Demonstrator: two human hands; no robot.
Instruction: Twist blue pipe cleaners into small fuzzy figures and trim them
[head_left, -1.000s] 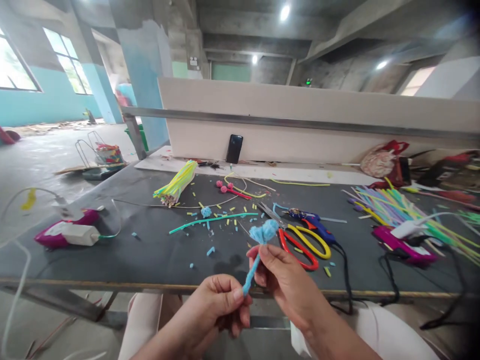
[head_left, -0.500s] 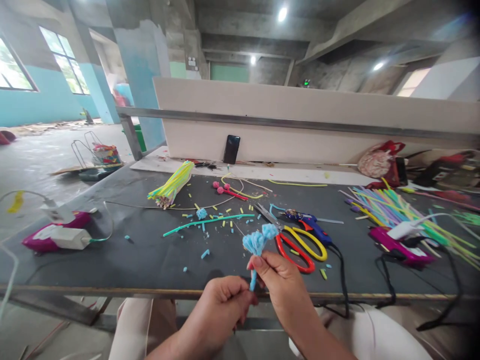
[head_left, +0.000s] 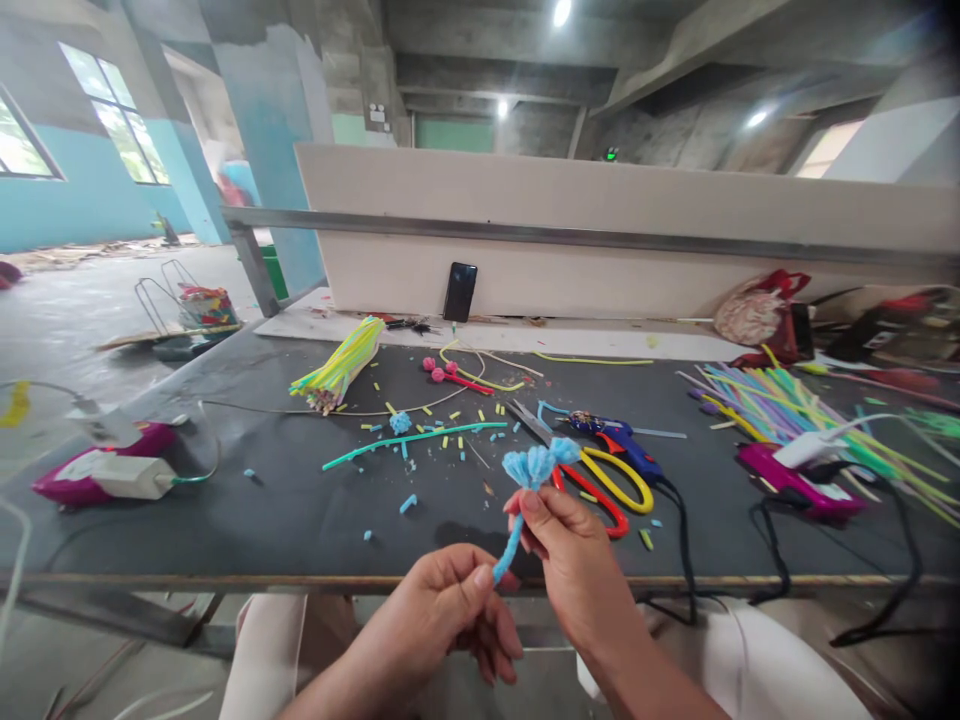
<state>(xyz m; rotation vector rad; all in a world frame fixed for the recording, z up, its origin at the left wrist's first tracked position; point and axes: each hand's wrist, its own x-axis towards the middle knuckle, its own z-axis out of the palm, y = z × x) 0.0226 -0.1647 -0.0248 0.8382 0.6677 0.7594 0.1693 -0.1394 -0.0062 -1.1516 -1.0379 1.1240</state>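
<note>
A light-blue pipe-cleaner flower (head_left: 530,466) with looped petals and a twisted stem is held over the front of the table. My right hand (head_left: 566,540) pinches it just under the petals. Lower down, my left hand (head_left: 457,600) grips the stem's end between thumb and index finger, its other fingers loosely curled. Behind the flower lie scissors (head_left: 616,482) with one red and one yellow handle, partly covered by it. A blue glue gun (head_left: 626,452) rests beside them. To the left are a teal pipe cleaner (head_left: 412,444) and a small blue fuzzy ball (head_left: 400,423).
Bundles of pipe cleaners lie at left (head_left: 341,365) and right (head_left: 795,410). Magenta power strips (head_left: 56,485) with plugs and cords sit on both sides. Pink balls on a red stem (head_left: 469,382) and cut scraps are scattered about. A phone (head_left: 460,291) leans at the back.
The flower has shifted slightly right and tilted that way. My left hand's lower fingers have loosened, and more of the stem shows between my hands. The view has moved a little.
</note>
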